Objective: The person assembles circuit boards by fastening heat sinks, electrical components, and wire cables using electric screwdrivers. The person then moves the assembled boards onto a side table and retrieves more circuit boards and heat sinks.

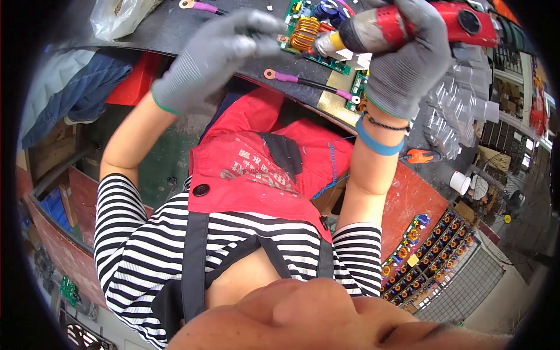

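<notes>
My right hand (411, 70), in a grey glove, grips a red power screwdriver (388, 26) whose grey nose and yellow collar point left. The tool's tip is over a green circuit board (297, 13) with a copper-wound coil (304, 33) and dark blue capacitors. To the left of the board is my left hand (224, 58), also gloved and slightly blurred. Its fingers reach toward the coil, somewhat apart, with nothing visible in them. A black cable with purple sleeves and ring terminals (300, 79) lies below the tool, near the bench's front edge.
Another ring-terminal cable (201, 6) and a clear plastic bag (119, 20) lie on the dark bench (157, 32). Clear plastic pieces (455, 99) and an orange-handled tool (421, 156) are at the right. Several boards with coils (429, 256) stand in rows at lower right.
</notes>
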A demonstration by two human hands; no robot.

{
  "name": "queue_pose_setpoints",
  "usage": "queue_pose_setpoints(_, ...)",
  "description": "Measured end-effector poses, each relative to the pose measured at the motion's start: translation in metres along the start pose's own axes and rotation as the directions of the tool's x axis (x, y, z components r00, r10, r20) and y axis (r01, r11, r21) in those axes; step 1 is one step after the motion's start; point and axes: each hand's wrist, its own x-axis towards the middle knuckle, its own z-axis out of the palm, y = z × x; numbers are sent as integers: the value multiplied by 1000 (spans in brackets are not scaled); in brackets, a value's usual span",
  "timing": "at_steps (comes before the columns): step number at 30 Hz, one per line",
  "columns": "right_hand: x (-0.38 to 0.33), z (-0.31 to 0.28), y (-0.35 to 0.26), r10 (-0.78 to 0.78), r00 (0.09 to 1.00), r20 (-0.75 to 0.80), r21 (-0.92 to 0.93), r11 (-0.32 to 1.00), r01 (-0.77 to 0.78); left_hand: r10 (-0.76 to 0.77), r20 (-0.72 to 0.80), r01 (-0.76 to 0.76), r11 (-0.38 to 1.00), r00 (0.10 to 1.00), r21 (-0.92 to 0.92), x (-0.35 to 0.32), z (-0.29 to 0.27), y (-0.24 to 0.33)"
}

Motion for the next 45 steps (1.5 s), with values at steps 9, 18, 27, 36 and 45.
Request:
queue_pose_setpoints(9,-54,1,-51,-46,993,-106,-387,922,1,-198,252,182,980,947,86,-34,58,-59)
queue_pose_setpoints(18,-70,-85,-55,-319,647,693,-669,51,742,25,449,-48,998,893,40,-41,87,-72)
queue_pose_setpoints(27,-75,-79,-58,-263,672,693,-605,295,739,136,472,-103,990,871,-96,-41,90,-78)
queue_pose_setpoints(36,-66,-99,-59,-295,641,709,-600,226,768,233,321,-207,972,918,-112,-37,114,-83)
queue_pose_setpoints(45,-67,-98,-56,-333,604,724,-591,152,793,313,87,-293,937,946,-189,-40,130,-95)
